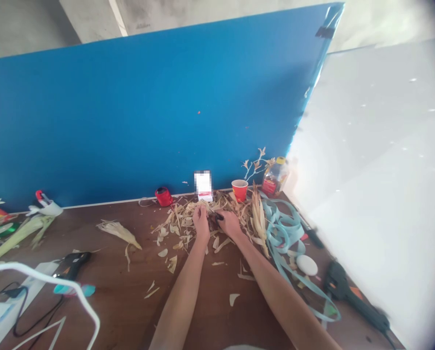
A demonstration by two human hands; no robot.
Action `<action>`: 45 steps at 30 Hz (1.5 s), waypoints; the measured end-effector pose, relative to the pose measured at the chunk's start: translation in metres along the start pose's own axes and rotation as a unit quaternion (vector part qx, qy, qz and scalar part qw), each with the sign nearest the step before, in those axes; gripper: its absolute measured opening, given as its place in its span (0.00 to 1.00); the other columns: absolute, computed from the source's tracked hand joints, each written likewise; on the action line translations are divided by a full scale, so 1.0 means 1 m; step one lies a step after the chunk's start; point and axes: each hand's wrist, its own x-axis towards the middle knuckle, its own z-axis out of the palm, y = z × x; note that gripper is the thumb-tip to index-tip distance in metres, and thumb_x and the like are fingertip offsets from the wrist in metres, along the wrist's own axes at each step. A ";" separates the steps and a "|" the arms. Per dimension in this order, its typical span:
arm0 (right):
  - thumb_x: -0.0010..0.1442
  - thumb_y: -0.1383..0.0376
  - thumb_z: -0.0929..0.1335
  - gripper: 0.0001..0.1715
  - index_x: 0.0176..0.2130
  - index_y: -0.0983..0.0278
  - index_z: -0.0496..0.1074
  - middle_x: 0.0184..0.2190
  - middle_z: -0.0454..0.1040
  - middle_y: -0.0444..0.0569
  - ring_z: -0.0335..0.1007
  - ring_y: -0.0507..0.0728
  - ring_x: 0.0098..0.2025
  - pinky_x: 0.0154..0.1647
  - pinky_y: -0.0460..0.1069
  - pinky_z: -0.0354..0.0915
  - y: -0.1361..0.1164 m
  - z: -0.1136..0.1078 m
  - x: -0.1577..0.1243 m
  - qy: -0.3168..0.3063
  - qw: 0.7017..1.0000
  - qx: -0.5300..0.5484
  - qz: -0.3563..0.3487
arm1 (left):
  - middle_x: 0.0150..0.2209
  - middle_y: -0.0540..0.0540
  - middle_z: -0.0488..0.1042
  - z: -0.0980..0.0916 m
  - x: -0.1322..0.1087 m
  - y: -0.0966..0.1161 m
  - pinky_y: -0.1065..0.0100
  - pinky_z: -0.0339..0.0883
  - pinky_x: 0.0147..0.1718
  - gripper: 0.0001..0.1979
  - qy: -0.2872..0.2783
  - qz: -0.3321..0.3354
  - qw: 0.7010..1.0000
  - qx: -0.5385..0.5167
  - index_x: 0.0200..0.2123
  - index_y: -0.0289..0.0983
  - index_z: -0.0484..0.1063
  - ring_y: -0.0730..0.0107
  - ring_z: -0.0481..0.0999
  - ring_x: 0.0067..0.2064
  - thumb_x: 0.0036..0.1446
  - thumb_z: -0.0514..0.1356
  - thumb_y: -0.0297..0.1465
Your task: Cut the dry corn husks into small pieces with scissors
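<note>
Both arms reach forward over a pile of cut dried corn husk (182, 214) by the blue panel. My right hand (229, 223) is closed round the black handles of a pair of scissors (219, 216), whose blades point left toward the other hand. With fingers pinched together, my left hand (201, 221) is at the blade tips and seems to hold a small piece of corn husk (203, 206); the piece is too small to see clearly. Loose husk scraps lie under and around both hands.
Behind the hands stand a phone-like screen (202, 184), a red paper cup (239, 190), a red roll (164, 197) and a bottle (275, 177). On the right lie light-blue ribbon (281, 226) and a glue gun (356, 294). A husk bundle (120, 233) and a white tube (57, 278) are left.
</note>
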 end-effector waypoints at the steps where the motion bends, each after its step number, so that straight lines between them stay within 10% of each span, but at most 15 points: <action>1: 0.54 0.67 0.64 0.23 0.49 0.55 0.73 0.45 0.77 0.44 0.72 0.57 0.47 0.47 0.47 0.63 0.000 0.000 0.000 0.000 1.000 0.000 -0.002 | 0.23 0.53 0.58 0.000 0.000 0.000 0.72 0.55 0.27 0.15 -0.002 0.002 1.000 -0.002 0.28 0.37 0.66 0.75 0.59 0.25 0.57 0.56 0.43; 45: 0.54 0.68 0.65 0.22 0.48 0.54 0.74 0.42 0.78 0.44 0.72 0.56 0.44 0.42 0.45 0.61 -0.004 -0.005 -0.001 -0.025 1.000 -0.018 0.003 | 0.23 0.53 0.62 -0.002 0.007 -0.006 0.72 0.59 0.28 0.18 0.017 -0.064 0.991 -0.112 0.27 0.36 0.63 0.78 0.61 0.25 0.51 0.61 0.46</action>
